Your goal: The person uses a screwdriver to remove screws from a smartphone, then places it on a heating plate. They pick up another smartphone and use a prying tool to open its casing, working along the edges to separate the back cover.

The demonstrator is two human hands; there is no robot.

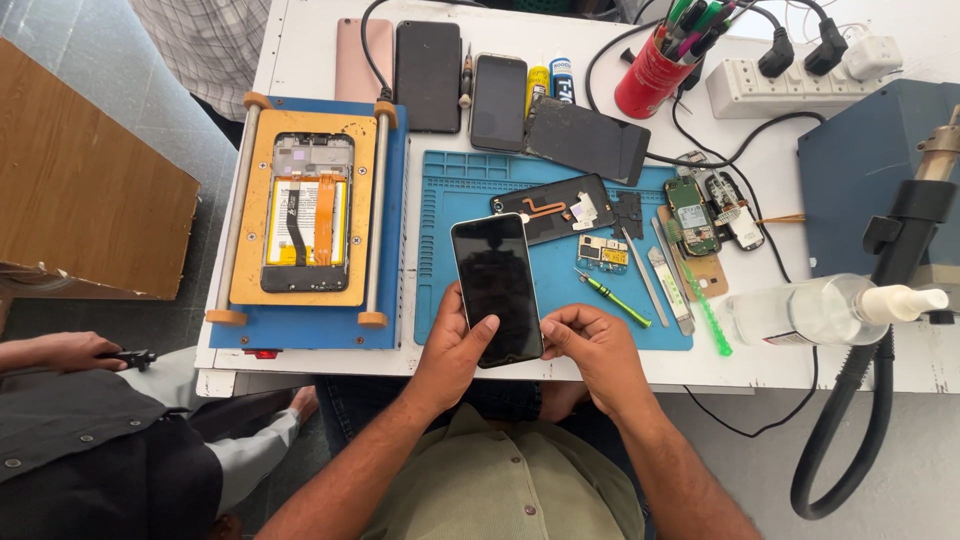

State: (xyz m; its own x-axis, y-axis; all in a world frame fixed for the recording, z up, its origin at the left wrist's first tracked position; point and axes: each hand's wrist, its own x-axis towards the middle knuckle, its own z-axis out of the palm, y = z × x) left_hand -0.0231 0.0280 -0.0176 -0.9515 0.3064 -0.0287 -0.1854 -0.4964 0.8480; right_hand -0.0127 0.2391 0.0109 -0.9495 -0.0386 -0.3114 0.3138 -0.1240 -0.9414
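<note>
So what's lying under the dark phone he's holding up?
Under the black glossy smartphone lies the blue silicone work mat, with a black phone back cover just beyond its top edge. Anything directly beneath the phone or the left hand is covered.

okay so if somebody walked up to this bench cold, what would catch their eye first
Probably the dark-screened phone held up at the centre, the left hand cradling it and the right hand pinching its lower edge. Next, the opened phone with its yellow battery on the orange-and-blue clamp plate at left, and the red cup of pens at the back.
</note>
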